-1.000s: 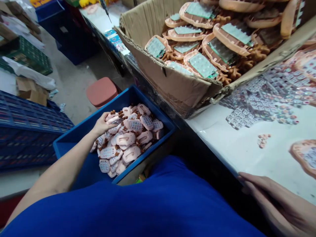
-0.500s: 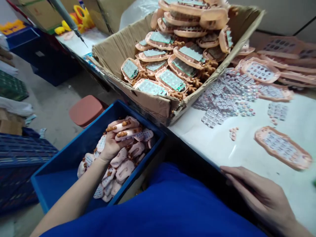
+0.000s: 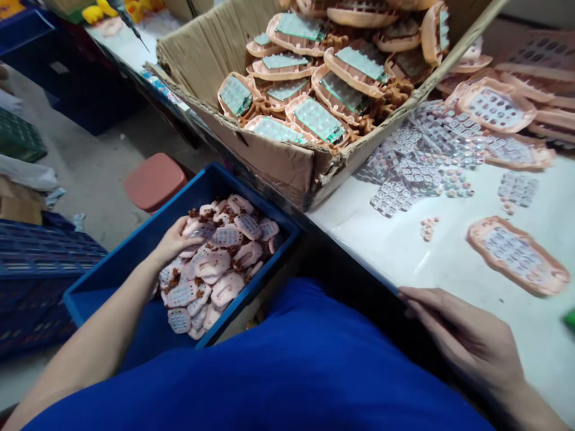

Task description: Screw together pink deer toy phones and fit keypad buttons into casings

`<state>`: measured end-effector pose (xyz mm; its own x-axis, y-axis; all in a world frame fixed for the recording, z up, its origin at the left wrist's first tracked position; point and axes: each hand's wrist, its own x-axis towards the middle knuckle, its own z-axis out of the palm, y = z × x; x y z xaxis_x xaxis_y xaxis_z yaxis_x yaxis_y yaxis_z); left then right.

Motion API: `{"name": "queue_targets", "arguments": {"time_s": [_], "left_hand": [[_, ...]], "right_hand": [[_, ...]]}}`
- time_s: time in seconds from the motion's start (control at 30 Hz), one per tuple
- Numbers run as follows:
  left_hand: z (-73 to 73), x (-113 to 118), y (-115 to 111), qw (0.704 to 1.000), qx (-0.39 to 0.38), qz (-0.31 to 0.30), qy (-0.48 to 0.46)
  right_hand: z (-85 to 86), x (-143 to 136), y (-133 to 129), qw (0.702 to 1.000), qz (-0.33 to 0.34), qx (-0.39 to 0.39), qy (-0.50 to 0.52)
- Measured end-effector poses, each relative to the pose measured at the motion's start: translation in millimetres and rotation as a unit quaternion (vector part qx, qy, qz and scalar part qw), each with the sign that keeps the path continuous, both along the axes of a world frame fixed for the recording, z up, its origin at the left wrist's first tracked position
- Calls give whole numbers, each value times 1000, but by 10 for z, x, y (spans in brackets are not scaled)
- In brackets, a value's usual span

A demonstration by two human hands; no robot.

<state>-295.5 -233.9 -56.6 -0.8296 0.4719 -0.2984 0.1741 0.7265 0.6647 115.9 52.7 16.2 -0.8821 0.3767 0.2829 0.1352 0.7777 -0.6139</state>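
Observation:
My left hand (image 3: 176, 242) reaches into a blue bin (image 3: 130, 248), fingers apart at the left side of a heap of pink plastic pieces (image 3: 227, 288). Its fingertips touch or hover just over the heap, and nothing is gripped in them. My right hand (image 3: 467, 335) rests at the edge of the white table (image 3: 381, 254), fingers stretched out and holding nothing. Beyond it on the table lies a pink shell with a keypad sheet (image 3: 516, 254). Further back are a pile of keypad sheets (image 3: 417, 155) and a few tiny pink bits (image 3: 429, 228).
A cardboard box (image 3: 269, 164) of shells with green boards (image 3: 317, 118) stands above the bin. A screwdriver tip (image 3: 135, 30) hangs at the upper left. A red stool (image 3: 155, 181) and blue crates (image 3: 40, 287) are at the left. Stacked pink shells (image 3: 539, 78) lie at the right.
Two pink pieces that were in my left hand now lie in the bin, and that hand has opened and moved left. My right hand stays at the table edge. The view has shifted slightly.

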Motion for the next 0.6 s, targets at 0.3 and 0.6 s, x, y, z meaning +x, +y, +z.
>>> {"name": "queue_targets", "arguments": {"time_s": [0.3,0.6], "left_hand": [[-148,-92,-558,978,-179,6,103],[-666,-6,453,959,-228,-166,26]], "right_hand": [[-16,33,-45,996,-56,-49,-39],[-14,72,-30,996,-53,-33,-66]]}}
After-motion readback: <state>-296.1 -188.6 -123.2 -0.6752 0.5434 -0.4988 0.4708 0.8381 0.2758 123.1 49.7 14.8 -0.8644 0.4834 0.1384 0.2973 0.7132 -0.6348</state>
